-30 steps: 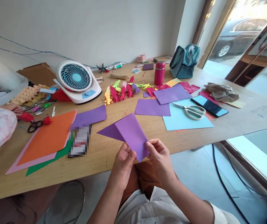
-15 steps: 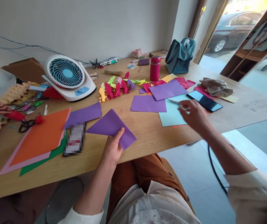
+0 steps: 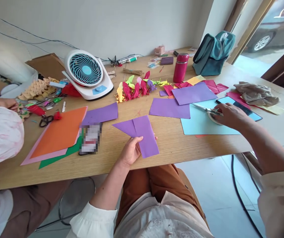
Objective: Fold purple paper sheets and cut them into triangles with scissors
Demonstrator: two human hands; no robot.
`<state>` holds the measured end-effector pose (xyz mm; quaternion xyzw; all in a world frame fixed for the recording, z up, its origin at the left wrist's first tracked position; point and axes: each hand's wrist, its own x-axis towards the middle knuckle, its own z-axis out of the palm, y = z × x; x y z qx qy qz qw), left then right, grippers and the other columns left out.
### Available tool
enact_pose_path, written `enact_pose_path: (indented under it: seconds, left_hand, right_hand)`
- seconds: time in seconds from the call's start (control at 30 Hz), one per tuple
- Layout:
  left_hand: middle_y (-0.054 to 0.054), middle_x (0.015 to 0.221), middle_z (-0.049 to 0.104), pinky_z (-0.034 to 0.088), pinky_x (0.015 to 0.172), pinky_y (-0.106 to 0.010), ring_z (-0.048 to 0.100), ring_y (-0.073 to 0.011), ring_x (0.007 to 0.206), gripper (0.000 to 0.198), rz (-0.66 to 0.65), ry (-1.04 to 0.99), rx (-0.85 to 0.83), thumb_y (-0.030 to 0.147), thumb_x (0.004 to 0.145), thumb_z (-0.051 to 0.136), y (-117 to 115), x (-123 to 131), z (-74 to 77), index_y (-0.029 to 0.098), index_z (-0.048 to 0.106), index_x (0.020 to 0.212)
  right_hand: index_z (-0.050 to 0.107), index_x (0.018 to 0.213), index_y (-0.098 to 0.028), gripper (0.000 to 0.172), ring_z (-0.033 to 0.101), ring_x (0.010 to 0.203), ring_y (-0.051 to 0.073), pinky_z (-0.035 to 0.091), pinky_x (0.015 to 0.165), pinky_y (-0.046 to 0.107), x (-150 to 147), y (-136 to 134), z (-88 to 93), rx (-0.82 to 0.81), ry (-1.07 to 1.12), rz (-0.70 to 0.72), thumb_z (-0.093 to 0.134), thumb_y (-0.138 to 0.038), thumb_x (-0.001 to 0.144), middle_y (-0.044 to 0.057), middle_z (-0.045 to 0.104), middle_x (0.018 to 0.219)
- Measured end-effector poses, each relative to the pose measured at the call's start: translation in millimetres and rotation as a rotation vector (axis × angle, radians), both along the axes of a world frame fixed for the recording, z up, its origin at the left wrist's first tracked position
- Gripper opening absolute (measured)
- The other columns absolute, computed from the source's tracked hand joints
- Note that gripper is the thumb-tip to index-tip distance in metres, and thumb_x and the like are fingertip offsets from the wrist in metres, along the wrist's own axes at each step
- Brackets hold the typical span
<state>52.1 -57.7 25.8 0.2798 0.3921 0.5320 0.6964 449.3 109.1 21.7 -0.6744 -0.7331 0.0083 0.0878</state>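
Note:
My left hand [image 3: 131, 150] grips a folded sheet of purple paper [image 3: 148, 137] above the front edge of the table, thumb on top and fingertips behind it. A triangular flap of the sheet points left, and a straight-sided part lies to the right. My right hand [image 3: 231, 115] is closed at the handles of a pair of scissors [image 3: 205, 108], whose blades point left over light blue paper [image 3: 191, 124]. Under that hand, partly hidden, is a round white object [image 3: 215, 119]. Two more purple sheets [image 3: 170, 108] [image 3: 193, 93] lie beyond.
A phone [image 3: 252, 113] and crumpled grey-brown cloth or paper [image 3: 257, 93] lie right. Behind are a pink bottle [image 3: 181, 67], teal bag [image 3: 211, 54], coloured paper pieces [image 3: 134, 89] and fan [image 3: 89, 74]. Orange paper [image 3: 60, 132] is left, near another person's hand [image 3: 11, 104].
The view has turned left. The purple paper in my left hand shows a different side, its right part now straight-sided. My right hand has shifted right, uncovering more of the scissors and a white round object.

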Motion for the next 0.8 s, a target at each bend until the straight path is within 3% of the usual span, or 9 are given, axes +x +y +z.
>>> enact_pose_path:
  seconds: [0.1, 0.17, 0.23, 0.33, 0.43, 0.53, 0.63, 0.73, 0.8]
  left_hand:
    - [-0.011, 0.101, 0.079, 0.057, 0.081, -0.037, 0.075, -0.0262, 0.089, 0.038, 0.016, 0.039, -0.001, 0.036, 0.076, 0.079, 0, 0, -4.6, 0.013, 0.075, 0.106]
    - [-0.005, 0.076, 0.075, 0.055, 0.069, -0.031, 0.071, -0.0191, 0.069, 0.031, 0.109, 0.110, 0.025, 0.037, 0.071, 0.086, 2, -1, -8.7, 0.015, 0.073, 0.089]
    - [0.000, 0.063, 0.069, 0.050, 0.061, -0.026, 0.065, -0.0138, 0.060, 0.032, 0.198, 0.145, 0.059, 0.035, 0.064, 0.091, 4, -1, -12.3, 0.016, 0.068, 0.077]
    - [0.000, 0.074, 0.071, 0.052, 0.068, -0.026, 0.066, -0.0135, 0.070, 0.037, 0.251, 0.138, 0.119, 0.037, 0.062, 0.092, 7, -3, -14.9, 0.018, 0.066, 0.078]
    - [-0.001, 0.079, 0.070, 0.053, 0.075, -0.028, 0.067, -0.0151, 0.078, 0.036, 0.272, 0.152, 0.177, 0.040, 0.066, 0.089, 8, -5, -15.6, 0.019, 0.064, 0.080]
    - [0.001, 0.080, 0.069, 0.053, 0.077, -0.027, 0.067, -0.0147, 0.080, 0.038, 0.308, 0.192, 0.221, 0.034, 0.068, 0.088, 10, -6, -17.3, 0.021, 0.064, 0.094]
    - [0.003, 0.080, 0.069, 0.054, 0.078, -0.027, 0.067, -0.0143, 0.078, 0.062, 0.363, 0.248, 0.245, 0.030, 0.069, 0.089, 11, -7, -18.5, 0.025, 0.056, 0.121]
    - [-0.002, 0.094, 0.073, 0.057, 0.082, -0.033, 0.072, -0.0185, 0.083, 0.103, 0.346, 0.315, 0.285, 0.033, 0.071, 0.089, 10, -7, -16.6, 0.029, 0.028, 0.153]
    - [-0.008, 0.113, 0.072, 0.058, 0.086, -0.037, 0.073, -0.0221, 0.092, 0.123, 0.319, 0.337, 0.306, 0.036, 0.072, 0.088, 8, -7, -14.4, 0.033, 0.004, 0.161]
  right_hand:
    - [0.070, 0.113, -0.007, 0.035, 0.054, 0.089, 0.025, 0.036, 0.076, 0.036, 2, -4, 2.1, -0.019, -0.060, -0.042, 0.061, -0.034, 0.092, 0.022, 0.064, 0.106]
    - [0.072, 0.108, -0.008, 0.034, 0.055, 0.087, 0.025, 0.035, 0.073, 0.036, 1, -10, 4.5, -0.037, -0.097, -0.054, 0.057, -0.036, 0.094, 0.023, 0.064, 0.106]
    - [0.072, 0.104, -0.006, 0.036, 0.057, 0.086, 0.025, 0.033, 0.070, 0.037, 0, -18, 8.7, -0.056, -0.134, -0.064, 0.053, -0.035, 0.096, 0.024, 0.065, 0.103]
    - [0.071, 0.100, -0.005, 0.040, 0.059, 0.079, 0.026, 0.031, 0.068, 0.039, 3, -36, 17.3, -0.076, -0.182, -0.107, 0.047, -0.037, 0.098, 0.025, 0.068, 0.093]
    - [0.070, 0.105, -0.012, 0.039, 0.056, 0.070, 0.024, 0.033, 0.066, 0.039, 11, -62, 23.2, -0.072, -0.148, -0.163, 0.048, -0.044, 0.097, 0.020, 0.070, 0.090]
    - [0.068, 0.112, -0.020, 0.035, 0.056, 0.070, 0.022, 0.038, 0.067, 0.038, 12, -96, 21.1, -0.042, 0.129, -0.179, 0.060, -0.046, 0.091, 0.013, 0.071, 0.090]
    - [0.071, 0.108, -0.021, 0.042, 0.060, 0.076, 0.022, 0.045, 0.071, 0.036, -8, -134, 13.4, -0.130, 0.640, -0.074, 0.072, -0.052, 0.080, 0.011, 0.073, 0.096]
    - [0.073, 0.107, -0.022, 0.047, 0.062, 0.089, 0.024, 0.049, 0.071, 0.032, -48, -167, 8.1, -0.206, 1.041, 0.030, 0.074, -0.060, 0.079, 0.012, 0.072, 0.108]
    - [0.074, 0.101, -0.023, 0.041, 0.062, 0.090, 0.023, 0.050, 0.072, 0.030, -76, -184, 6.6, -0.273, 1.173, 0.122, 0.074, -0.059, 0.081, 0.011, 0.071, 0.104]
